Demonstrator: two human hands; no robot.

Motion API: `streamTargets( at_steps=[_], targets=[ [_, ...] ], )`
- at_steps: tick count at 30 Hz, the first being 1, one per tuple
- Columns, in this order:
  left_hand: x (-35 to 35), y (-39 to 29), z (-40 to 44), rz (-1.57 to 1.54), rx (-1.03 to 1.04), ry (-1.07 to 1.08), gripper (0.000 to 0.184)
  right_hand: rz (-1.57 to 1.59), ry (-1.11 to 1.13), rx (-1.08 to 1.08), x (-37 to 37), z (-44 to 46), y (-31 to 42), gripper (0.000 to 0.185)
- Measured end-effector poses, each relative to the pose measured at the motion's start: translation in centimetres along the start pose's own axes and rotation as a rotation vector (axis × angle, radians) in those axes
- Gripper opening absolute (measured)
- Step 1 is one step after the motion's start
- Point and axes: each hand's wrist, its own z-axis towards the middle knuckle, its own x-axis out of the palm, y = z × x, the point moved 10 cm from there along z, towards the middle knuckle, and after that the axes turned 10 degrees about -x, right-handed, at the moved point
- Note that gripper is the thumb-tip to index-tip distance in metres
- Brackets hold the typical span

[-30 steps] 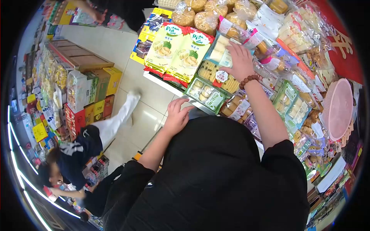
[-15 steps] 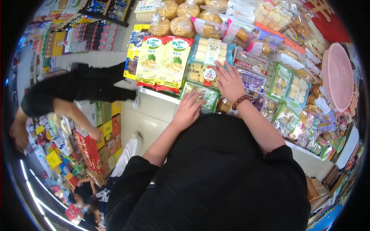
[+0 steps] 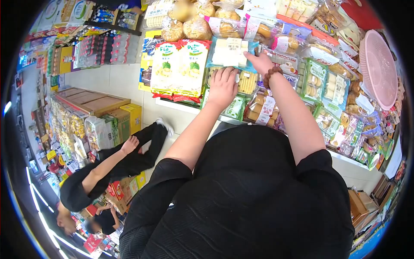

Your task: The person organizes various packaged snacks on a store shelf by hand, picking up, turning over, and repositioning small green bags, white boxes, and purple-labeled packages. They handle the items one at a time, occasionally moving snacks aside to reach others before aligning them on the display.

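Left hand [image 3: 223,86] now over biscuit pack [image 3: 247,82]

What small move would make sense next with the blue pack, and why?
Probably a light nudge with both hands to settle the blue pack in its row: the right hand is at its right end, thumb on the wrap, and the left hand lies over the cookie pack just below, fingertips near its lower edge.

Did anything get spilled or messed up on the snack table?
I see no spills or rips. The clear, blue-edged pack of pale rolls looks slightly crooked, overlapping the clear pack of yellow cookies. The right hand touches it, so it's probably just being handled.
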Motion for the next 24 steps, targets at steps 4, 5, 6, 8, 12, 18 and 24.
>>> streamTargets(
  at_steps=[4, 5, 6, 8, 12, 18, 24],
  targets=[
    [0.0, 0.1, -0.5, 0.001, 0.015, -0.019, 0.056, -0.034, 0.133, 0.13, 1.8, 1.9, -2.1, 0.074],
    [-0.1, 0.1, -0.5, 0.001, 0.015, -0.022, 0.056, -0.014, 0.138, 0.085, 2.1, 2.5, -2.3, 0.073],
    [-0.2, 0.0, -0.5, 0.0, 0.016, -0.024, 0.056, 0.005, 0.142, 0.04, 2.5, 3.1, -2.7, 0.071],
    [0.3, 0.0, -0.5, 0.006, -0.006, 0.015, 0.058, 0.09, 0.157, 0.01, 3.0, 4.3, -4.1, 0.064],
    [1.7, 0.3, -1.4, 0.088, -0.024, 0.001, 0.064, 0.266, 0.129, -0.021, 3.2, 4.4, -3.9, 0.05],
    [2.0, 0.9, -2.7, 0.08, -0.064, 0.084, 0.067, 0.249, -0.02, -0.023, 2.1, 3.4, -2.8, 0.049],
    [2.1, 1.1, -3.6, 0.077, -0.086, 0.117, 0.065, -0.01, -0.129, -0.295, 1.3, 1.5, 0.4, 0.055]
  ],
)
